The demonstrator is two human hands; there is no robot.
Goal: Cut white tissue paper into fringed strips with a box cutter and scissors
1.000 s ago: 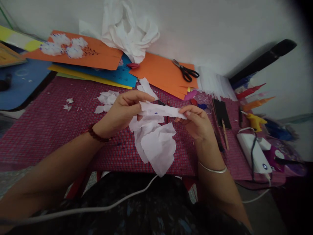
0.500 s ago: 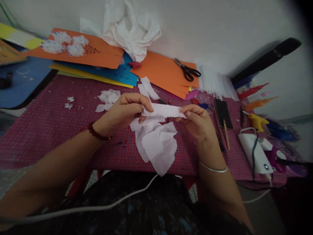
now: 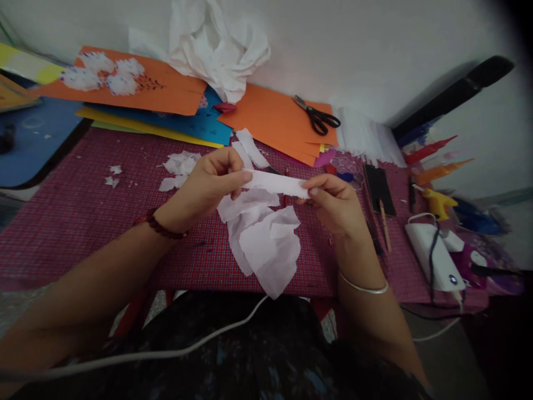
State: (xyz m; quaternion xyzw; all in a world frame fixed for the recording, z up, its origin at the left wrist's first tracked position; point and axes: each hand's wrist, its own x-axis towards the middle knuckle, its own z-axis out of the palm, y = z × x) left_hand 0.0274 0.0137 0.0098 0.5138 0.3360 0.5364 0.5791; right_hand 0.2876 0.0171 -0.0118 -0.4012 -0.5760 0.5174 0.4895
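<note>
A narrow white paper strip (image 3: 275, 182) is stretched level between my two hands above the table. My left hand (image 3: 219, 180) pinches its left end between thumb and fingers. At the other end, my right hand (image 3: 333, 200) grips the strip with thumb and forefinger. Beneath it lie crumpled, torn sheets of thin white paper (image 3: 270, 244), reaching to the table's front edge. Small torn paper pieces (image 3: 181, 166) rest left of my left hand, and two more white strips (image 3: 252, 149) lie just behind it.
Black-handled scissors (image 3: 318, 118) lie on orange sheets (image 3: 275, 119) at the back. Bunched white paper (image 3: 220, 50) leans on the wall. White paper puffs (image 3: 122, 83) sit on another orange sheet. At right are a white power strip (image 3: 435, 255), a yellow glue gun (image 3: 439, 204) and a wooden stick (image 3: 385, 225).
My left thumb now lies flat along the strip's left end, where the fingers were curled over it before. The strip stays between both hands. The whole view has shifted slightly.
</note>
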